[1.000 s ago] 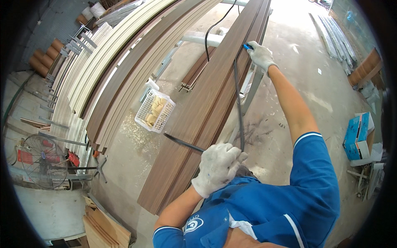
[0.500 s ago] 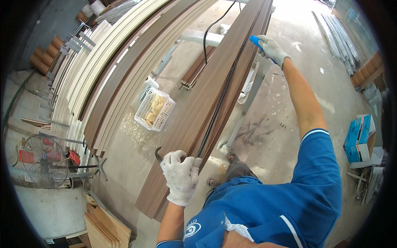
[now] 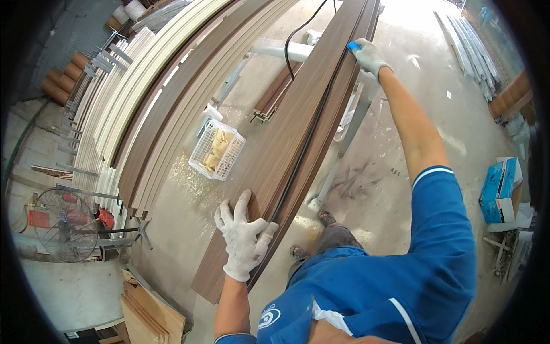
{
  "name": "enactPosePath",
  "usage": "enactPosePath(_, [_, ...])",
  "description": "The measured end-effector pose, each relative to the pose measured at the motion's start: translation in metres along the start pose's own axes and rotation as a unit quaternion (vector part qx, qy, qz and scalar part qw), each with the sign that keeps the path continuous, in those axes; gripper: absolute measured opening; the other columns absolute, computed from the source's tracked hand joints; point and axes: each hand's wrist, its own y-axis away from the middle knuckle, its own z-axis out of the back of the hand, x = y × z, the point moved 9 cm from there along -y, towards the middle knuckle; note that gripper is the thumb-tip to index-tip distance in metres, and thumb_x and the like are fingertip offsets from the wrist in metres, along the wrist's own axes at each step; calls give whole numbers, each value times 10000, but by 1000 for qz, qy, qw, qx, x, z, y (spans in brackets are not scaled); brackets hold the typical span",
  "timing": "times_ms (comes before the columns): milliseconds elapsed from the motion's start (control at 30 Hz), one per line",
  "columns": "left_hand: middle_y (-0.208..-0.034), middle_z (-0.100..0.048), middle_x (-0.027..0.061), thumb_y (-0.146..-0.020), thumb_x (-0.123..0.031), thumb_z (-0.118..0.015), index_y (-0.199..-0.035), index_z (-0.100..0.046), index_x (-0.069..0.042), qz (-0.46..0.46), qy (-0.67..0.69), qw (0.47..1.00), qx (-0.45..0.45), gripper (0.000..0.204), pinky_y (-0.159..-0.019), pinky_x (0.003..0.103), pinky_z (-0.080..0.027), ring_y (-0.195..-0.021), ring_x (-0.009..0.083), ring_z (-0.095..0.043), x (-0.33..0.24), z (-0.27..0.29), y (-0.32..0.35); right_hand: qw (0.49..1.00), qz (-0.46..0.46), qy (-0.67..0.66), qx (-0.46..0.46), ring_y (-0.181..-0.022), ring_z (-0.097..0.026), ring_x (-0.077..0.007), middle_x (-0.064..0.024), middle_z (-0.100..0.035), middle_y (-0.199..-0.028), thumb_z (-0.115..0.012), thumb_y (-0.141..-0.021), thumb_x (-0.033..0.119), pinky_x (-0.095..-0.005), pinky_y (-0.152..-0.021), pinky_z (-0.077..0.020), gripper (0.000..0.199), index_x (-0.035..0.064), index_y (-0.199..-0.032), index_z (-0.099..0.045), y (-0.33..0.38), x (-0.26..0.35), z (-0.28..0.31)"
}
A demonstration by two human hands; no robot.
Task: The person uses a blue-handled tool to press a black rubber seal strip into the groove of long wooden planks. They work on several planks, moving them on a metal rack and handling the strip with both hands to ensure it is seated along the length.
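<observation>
A long brown wood-grain plank (image 3: 286, 137) runs diagonally from the lower left to the top. Along a groove in it lies a thin black rubber-like strip (image 3: 306, 137). My left hand (image 3: 243, 241), in a white work glove, rests flat over the plank's near end with its fingers spread. Its thumb side is beside the strip's near end, partly hidden there. Farther up, my gloved right hand (image 3: 371, 57) is closed on a small blue block-like tool (image 3: 353, 45) at the plank's right side, close to the strip. The glove covers most of the tool.
Left of the plank, a white plastic basket (image 3: 216, 150) with yellowish pieces stands on the floor. Long profiles (image 3: 166, 109) lie stacked beyond it. A standing fan (image 3: 66, 223) is at the far left, cardboard sheets (image 3: 152, 315) at lower left, and a blue box (image 3: 499, 192) at right.
My left hand has let go of the black strip and spread its fingers; the strip's curled end no longer shows. My right hand has shifted slightly left and up with the blue tool.
</observation>
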Motion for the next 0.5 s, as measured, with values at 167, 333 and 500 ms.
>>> enactPosePath(167, [-1472,-530,234,-799,-369,-775,-798,-822,-138,-24,4,1000,-14,235,-1140,643,-237,-1338,526,-388,1,-1,-2,999,-8,4,38,-923,-755,-293,-178,-761,-1093,-581,-1016,282,-437,-849,-570,377,137,-1356,-657,35,7,-9])
enactPosePath(333, [-1454,-533,215,-807,-377,-774,-782,-813,-126,-47,6,999,-25,256,-1094,640,-262,-1294,500,-406,-1,1,-1,997,51,55,21,-927,-740,-290,-171,-753,-1088,-591,-1039,306,-421,-842,-572,364,143,-1359,-654,94,32,-13])
enactPosePath(500, [-1456,-529,210,-831,-385,-768,-789,-804,-115,-53,10,998,-26,276,-1058,672,-274,-1316,548,-388,-2,2,1,995,63,48,59,-909,-738,-276,-183,-751,-1047,-578,-1051,318,-420,-816,-574,368,135,-1364,-642,136,48,-22])
